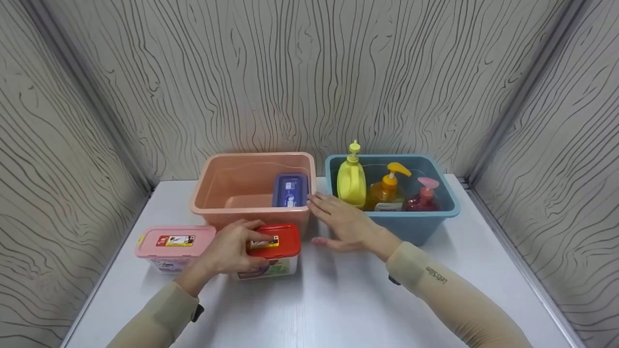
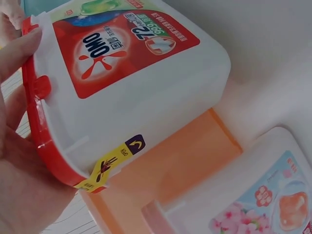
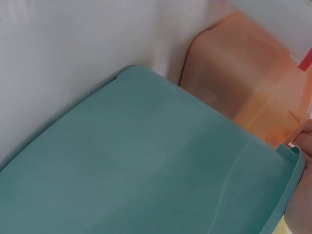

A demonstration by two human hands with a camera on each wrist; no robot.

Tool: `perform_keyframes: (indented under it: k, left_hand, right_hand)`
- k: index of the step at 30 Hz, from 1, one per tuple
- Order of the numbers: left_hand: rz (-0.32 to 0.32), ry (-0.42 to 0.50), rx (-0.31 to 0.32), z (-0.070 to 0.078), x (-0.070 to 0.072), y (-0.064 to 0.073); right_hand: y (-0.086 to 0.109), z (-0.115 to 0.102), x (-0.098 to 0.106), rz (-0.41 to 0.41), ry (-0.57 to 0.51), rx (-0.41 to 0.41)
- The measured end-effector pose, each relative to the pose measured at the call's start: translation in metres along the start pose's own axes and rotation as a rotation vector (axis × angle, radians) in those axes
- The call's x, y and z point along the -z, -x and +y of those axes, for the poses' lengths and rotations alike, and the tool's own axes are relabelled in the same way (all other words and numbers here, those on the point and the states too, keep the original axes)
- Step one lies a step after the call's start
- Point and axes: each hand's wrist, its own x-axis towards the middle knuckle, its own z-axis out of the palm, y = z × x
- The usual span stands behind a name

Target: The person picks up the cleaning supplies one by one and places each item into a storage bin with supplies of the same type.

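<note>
My left hand (image 1: 229, 249) grips a red-lidded detergent tub (image 1: 286, 241) by its lid, with the thumb on the near side and the fingers across the top. In the left wrist view the tub (image 2: 146, 92) is white with an OMO label. A pink-lidded detergent tub (image 1: 152, 239) stands left of that hand, in front of the orange bin (image 1: 251, 211). My right hand (image 1: 346, 224) holds nothing; its straight fingers reach the orange bin's right rim, close to the blue bin (image 1: 411, 227). Inside the orange bin, a dark blue box (image 1: 283, 188) sits at the right end.
The blue bin holds a yellow pump bottle (image 1: 352, 181), an orange-topped pump bottle (image 1: 387, 191) and a pink-topped pump bottle (image 1: 423, 198). Both bins stand at the back of the white table (image 1: 309, 309). Wood-patterned walls (image 1: 309, 87) enclose the table at the back and sides.
</note>
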Motion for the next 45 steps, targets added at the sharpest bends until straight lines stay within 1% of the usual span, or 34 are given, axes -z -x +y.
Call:
perform_keyframes:
  k: [5,13,15,19,21,28,34,40,45]
  left_hand:
    - [0.002,-0.023,-0.032,0.003,0.006,0.002]
    - [-0.023,0.004,0.008,0.008,0.018,0.003]
    - [-0.021,-0.001,-0.008,0.009,0.021,0.003]
    - [0.0,-0.038,-0.071,0.01,0.027,0.003]
    - [0.008,-0.05,-0.092,0.011,0.03,0.003]
    - [0.005,-0.051,-0.095,0.018,0.04,0.006]
    - [-0.009,-0.018,-0.079,0.021,0.051,0.006]
    - [0.006,-0.037,-0.127,0.024,0.062,0.003]
    - [-0.002,-0.052,-0.141,0.029,0.07,0.001]
  right_hand:
    - [0.0,0.0,0.0,-0.008,-0.013,-0.007]
    - [0.0,0.0,0.0,-0.017,-0.019,-0.018]
    - [0.0,0.0,0.0,-0.01,-0.007,-0.008]
    - [-0.001,0.001,-0.002,0.009,0.014,0.013]
    - [-0.001,0.001,-0.002,0.011,0.017,0.016]
    - [-0.001,0.001,-0.002,0.001,0.0,0.005]
    - [-0.001,0.001,-0.001,-0.008,-0.021,-0.005]
    - [0.0,0.001,0.0,-0.013,-0.029,-0.01]
    - [0.0,0.0,0.0,-0.014,-0.034,-0.011]
